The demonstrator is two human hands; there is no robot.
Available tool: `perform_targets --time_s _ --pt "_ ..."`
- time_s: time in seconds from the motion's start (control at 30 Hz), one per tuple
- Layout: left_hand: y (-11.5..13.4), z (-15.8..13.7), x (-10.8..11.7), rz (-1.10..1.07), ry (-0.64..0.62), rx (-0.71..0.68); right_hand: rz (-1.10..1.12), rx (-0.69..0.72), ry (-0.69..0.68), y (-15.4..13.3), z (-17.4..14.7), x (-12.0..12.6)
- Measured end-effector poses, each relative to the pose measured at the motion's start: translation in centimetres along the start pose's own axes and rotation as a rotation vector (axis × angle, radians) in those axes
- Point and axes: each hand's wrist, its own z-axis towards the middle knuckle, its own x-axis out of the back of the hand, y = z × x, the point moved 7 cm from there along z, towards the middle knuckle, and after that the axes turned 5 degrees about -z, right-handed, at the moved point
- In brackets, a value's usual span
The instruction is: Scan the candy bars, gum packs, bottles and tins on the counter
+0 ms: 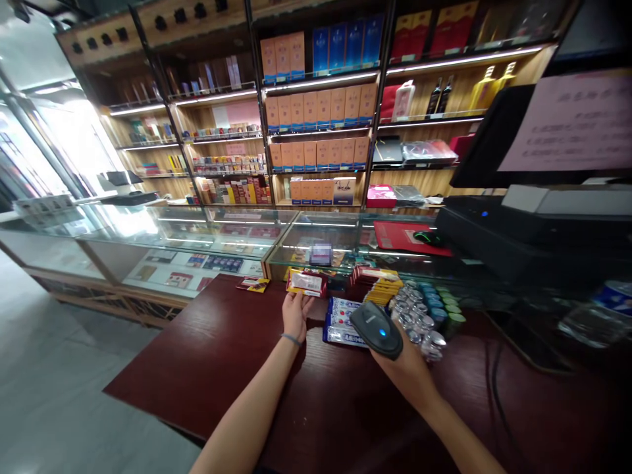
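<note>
Dark red wood is seen across the table (pixel 222 368), above which a packet (pixel 306 283) in red and yellow is held near the far edge. Its near side is gripped by the fingers of the left hand (pixel 295 317), and its pale label is turned toward the camera. Whether the table is touched by it cannot be told. A black scanner (pixel 378 329), lit by a blue dot, is grasped in the right hand (pixel 402 361); the two hands are kept apart. Blue packs (pixel 340 321) are partly covered from view by the scanner. Beyond it, yellow bars (pixel 382 291) are lined up, with silver rolls (pixel 412 309) and green rolls (pixel 451 313) set to their right. The far side is bordered by a glass case (pixel 227 230), on which a red mat (pixel 399 236) and a mouse (pixel 427 237) are placed.
</note>
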Motion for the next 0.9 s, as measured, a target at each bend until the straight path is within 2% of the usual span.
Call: perform_targets --time_s 0.07,0.27,0.43,0.6,0.7,0.8,0.9 --pt "0.3 0.0 0.3 -0.034 0.015 -0.009 -0.009 0.008 -0.046 -0.6 -0.2 -0.1" --pt "0.6 0.1 0.6 -0.008 0.036 -0.020 -0.129 0.161 -0.276 -1.3 -0.5 -1.0" --pt "0.6 0.0 0.6 -0.052 0.041 -0.014 -0.152 0.158 -0.276 -1.2 -0.4 -0.8" --pt "0.6 0.2 0.8 -0.059 0.050 -0.010 -0.074 0.125 -0.241 -1.9 -0.3 -0.2" --pt "1.1 0.4 0.5 -0.019 0.053 -0.047 -0.020 0.048 -0.130 -1.8 0.1 0.7" --pt "2.0 0.7 -1.2 0.042 0.013 -0.112 0.071 0.016 0.012 -1.6 0.7 2.3" --pt "2.9 1.0 -4.5 0.154 -0.087 -0.190 0.126 0.006 0.124 -1.5 1.5 4.7"
